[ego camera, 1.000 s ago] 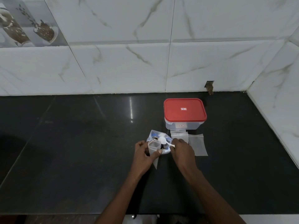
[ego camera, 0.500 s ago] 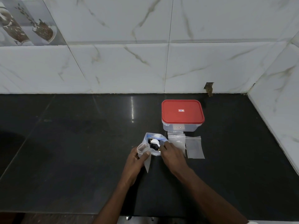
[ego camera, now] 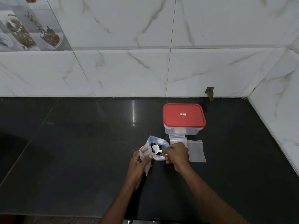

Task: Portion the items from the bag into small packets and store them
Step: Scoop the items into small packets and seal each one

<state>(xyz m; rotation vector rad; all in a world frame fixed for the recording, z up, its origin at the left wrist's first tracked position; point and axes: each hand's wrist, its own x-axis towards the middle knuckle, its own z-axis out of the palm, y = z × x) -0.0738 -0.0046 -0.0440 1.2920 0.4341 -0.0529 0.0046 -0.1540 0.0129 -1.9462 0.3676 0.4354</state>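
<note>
A glossy black stone countertop [ego camera: 80, 151] ran beneath a wall of white marble-veined tiles [ego camera: 129, 70], one decorative tile printed with brown spices [ego camera: 30, 33] at the far left. To the right of centre stood a clear rectangular plastic container with a red snap-on lid [ego camera: 184, 115], closed. Just near of it lay two flat, clear empty zip packets [ego camera: 196, 151], one partly tucked behind the right hand, the other spread flat on the stone to the right.

Between container and hands sat the open clear plastic bag with blue print [ego camera: 157, 143], its mouth gaping upward, dark items inside. The right hand [ego camera: 175, 153], fingers curled tight, pinched the handle of a small white plastic spoon [ego camera: 155, 149], whose round bowl sat inside the bag's mouth; whether it carried anything could not be made out. The left hand [ego camera: 138, 160] gripped a small clear packet [ego camera: 145, 153] between thumb and fingers, its top held open and touching the bag's left edge. Both forearms reached in from the near edge, nothing blocking the bag.
</note>
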